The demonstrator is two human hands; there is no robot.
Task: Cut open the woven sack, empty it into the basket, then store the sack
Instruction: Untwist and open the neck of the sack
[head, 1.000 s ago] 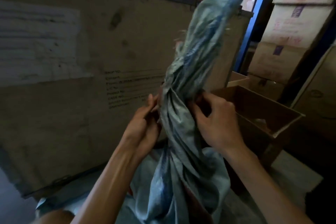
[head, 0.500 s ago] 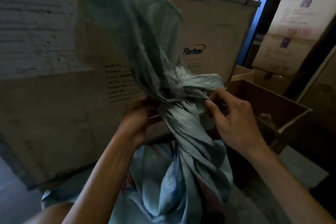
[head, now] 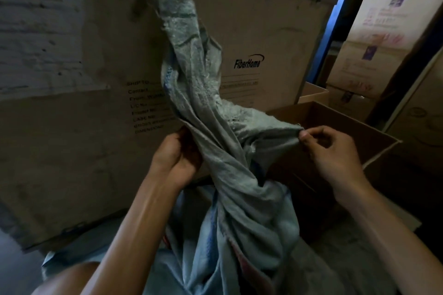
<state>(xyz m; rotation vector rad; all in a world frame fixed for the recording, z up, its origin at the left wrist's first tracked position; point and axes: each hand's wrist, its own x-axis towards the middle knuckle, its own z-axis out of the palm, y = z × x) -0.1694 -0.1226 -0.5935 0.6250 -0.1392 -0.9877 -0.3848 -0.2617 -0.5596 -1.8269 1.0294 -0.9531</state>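
A grey-blue woven sack (head: 215, 155) stands twisted in front of me, its neck gathered and its frayed top end rising up against the big carton. My left hand (head: 175, 160) grips the twisted neck from the left. My right hand (head: 333, 151) pinches one corner of the sack's loose top edge and holds it out to the right, over the open box. The sack's lower body spreads wide at the bottom of the view. No basket or cutting tool shows.
A large carton (head: 275, 38) marked FiberHome with a white label fills the background. An open brown cardboard box (head: 347, 127) sits at the right, beside the sack. Stacked cartons (head: 383, 31) and a blue rack post (head: 335, 19) stand at the far right.
The sack's top has flopped from upright to the left and come loose. My right hand has pulled one edge outward to the right; my left hand stays on the neck.
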